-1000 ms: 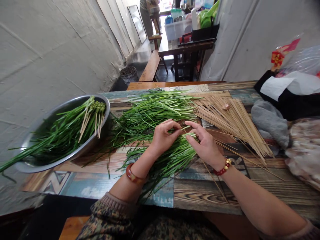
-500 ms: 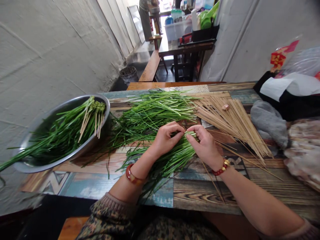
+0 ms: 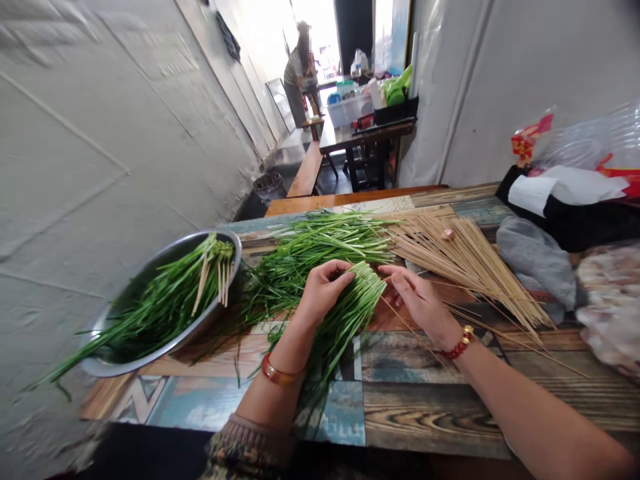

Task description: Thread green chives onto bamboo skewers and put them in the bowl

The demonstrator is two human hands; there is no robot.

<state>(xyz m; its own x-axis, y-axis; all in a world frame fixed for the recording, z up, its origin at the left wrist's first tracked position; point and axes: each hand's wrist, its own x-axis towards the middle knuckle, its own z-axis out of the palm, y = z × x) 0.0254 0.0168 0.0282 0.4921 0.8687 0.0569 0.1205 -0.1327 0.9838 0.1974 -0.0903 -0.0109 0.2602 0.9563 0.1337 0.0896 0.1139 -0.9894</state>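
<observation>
My left hand (image 3: pixel 327 287) is closed on the left side of a bunch of garlic chives (image 3: pixel 360 300), thumb and fingers pinching near the pale cut ends. The ends lie side by side in a fanned row, with the green leaves hanging toward the table's front edge. A thin bamboo skewer (image 3: pixel 410 331) sticks out from the bunch's right side, slanting down to the right. Just right of the bunch is my right hand (image 3: pixel 417 297), its fingers loosely bent and apart, with nothing visible in them. A loose pile of chives (image 3: pixel 325 240) lies behind the bunch.
Many bamboo skewers (image 3: pixel 470 260) lie at the right, a small brownish piece (image 3: pixel 448 234) on them. A metal basin (image 3: pixel 150 363) at the left holds skewered chives (image 3: pixel 217 257). Plastic bags (image 3: pixel 537 257) fill the right side. A person (image 3: pixel 299 73) stands in the background.
My right hand has moved off the chive ends to the right, and its fingers have loosened. The ends now show as a fanned row. The head view has tilted up.
</observation>
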